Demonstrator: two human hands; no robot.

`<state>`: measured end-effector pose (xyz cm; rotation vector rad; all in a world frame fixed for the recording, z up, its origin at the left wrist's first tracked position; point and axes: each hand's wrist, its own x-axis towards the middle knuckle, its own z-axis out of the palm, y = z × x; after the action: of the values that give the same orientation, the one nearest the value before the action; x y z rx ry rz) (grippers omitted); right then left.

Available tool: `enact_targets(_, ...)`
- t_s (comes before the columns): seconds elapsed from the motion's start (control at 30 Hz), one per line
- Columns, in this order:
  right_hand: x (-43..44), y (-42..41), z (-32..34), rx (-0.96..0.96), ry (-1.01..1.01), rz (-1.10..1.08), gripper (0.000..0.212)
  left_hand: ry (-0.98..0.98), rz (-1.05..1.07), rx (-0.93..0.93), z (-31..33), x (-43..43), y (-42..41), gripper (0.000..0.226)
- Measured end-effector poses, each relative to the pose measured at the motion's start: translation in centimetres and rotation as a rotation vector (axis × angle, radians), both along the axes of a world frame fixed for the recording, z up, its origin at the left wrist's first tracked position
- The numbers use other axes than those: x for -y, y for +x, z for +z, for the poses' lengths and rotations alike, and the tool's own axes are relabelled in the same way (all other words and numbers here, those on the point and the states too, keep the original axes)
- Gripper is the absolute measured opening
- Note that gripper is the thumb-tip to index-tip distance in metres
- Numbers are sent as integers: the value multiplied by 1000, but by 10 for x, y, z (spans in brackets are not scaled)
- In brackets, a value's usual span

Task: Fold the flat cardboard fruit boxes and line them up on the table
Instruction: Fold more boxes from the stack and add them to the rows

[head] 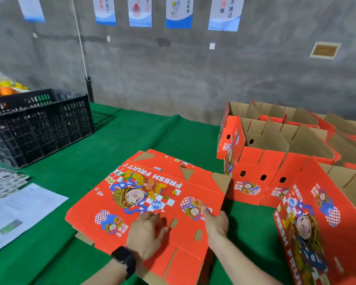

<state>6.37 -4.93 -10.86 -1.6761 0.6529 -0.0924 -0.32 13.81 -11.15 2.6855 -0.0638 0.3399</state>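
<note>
One flat box (148,194), left hand (146,233) flat atop, right hand (217,224) grip unclear, oranges (0,90) in crate (39,128) (black).

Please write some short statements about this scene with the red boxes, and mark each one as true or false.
1. The flat box lies on the green table with its printed side up. True.
2. Both hands are lifted off the flat box. False: the left hand and the right hand both rest on it.
3. The black crate stands to the right of the flat box. False: it stands to the left; the folded boxes are to the right.
4. A black watch is on the left wrist. True.
</note>
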Motion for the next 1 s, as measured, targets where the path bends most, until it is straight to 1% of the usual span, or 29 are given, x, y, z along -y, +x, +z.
enact_targets(0.07,0,-3,14,119,125,23,19,-101,23,74,9,-2,4,23)
enact_targets(0.13,0,-9,34,243,196,83,12,-190,35,124,21,-3,11,23)
enact_targets(0.27,8,-27,82,501,163,196,22,-277,78,169,60,14,24,43)
enact_targets(0.43,22,-49,139,726,322,282,28,-380,-16,279,137,69,21,75)
enact_targets(0.5,25,-62,158,822,350,322,30,-453,-77,248,168,95,11,89)
enact_targets(0.57,30,-78,170,910,352,340,37,-510,-124,173,194,119,-1,105)
enact_targets(0.63,38,-96,176,996,302,341,41,-531,-164,104,213,141,-17,118)
enact_targets(0.7,47,-114,174,1068,208,347,42,-578,-201,77,226,160,-32,125)
enact_targets(0.73,50,-123,171,1096,171,353,42,-626,-230,82,229,167,-38,122)
enact_targets(0.77,52,-132,168,1117,154,370,42,-678,-254,105,231,173,-45,114)
enact_targets(0.8,55,-139,167,1131,142,402,41,-725,-264,147,233,178,-52,100)
enact_targets(0.87,63,-151,166,1154,81,517,41,-814,-276,276,236,183,-65,63)
enact_targets(0.9,70,-155,169,1163,49,600,42,-833,-269,342,240,183,-72,52)
enact_targets(0.93,77,-157,172,1149,44,696,44,-827,-243,390,244,181,-78,51)
enact_targets(1.0,92,-156,178,1053,77,864,40,-805,-189,431,251,172,-86,53)
